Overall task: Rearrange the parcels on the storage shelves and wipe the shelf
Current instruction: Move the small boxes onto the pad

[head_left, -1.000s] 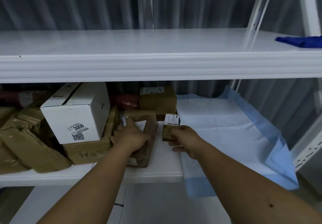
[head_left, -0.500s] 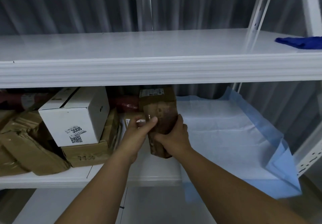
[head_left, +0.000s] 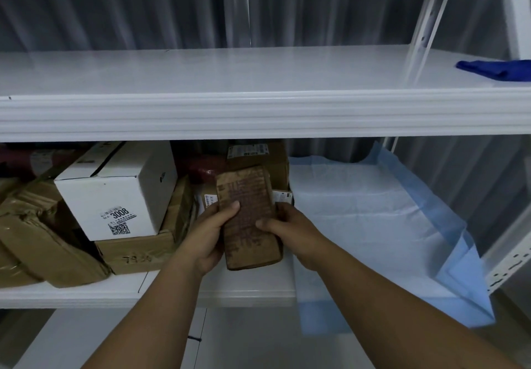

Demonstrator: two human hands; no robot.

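Note:
A flat brown parcel (head_left: pixel 248 219) is held upright in front of the middle shelf (head_left: pixel 178 291), its printed face toward me. My left hand (head_left: pixel 208 235) grips its left edge and my right hand (head_left: pixel 290 229) grips its right edge. Behind it stand a brown box with a label (head_left: pixel 275 157) and a small labelled parcel (head_left: pixel 283 196). A white box marked 3008 (head_left: pixel 115 193) rests on a flat brown carton (head_left: pixel 135 253) to the left. A blue cloth (head_left: pixel 497 68) lies on the upper shelf (head_left: pixel 230 75) at the far right.
Crumpled brown parcels (head_left: pixel 37 239) crowd the left end of the middle shelf. A white and blue absorbent pad (head_left: pixel 373 225) covers the shelf's right half and hangs over the front edge. White upright posts (head_left: pixel 514 9) stand at the right. A dark red packet (head_left: pixel 205 169) lies at the back.
Both hands lifted the flat brown parcel off the shelf and turned it upright. The small labelled parcel, held by my right hand a second ago, stands on the shelf behind.

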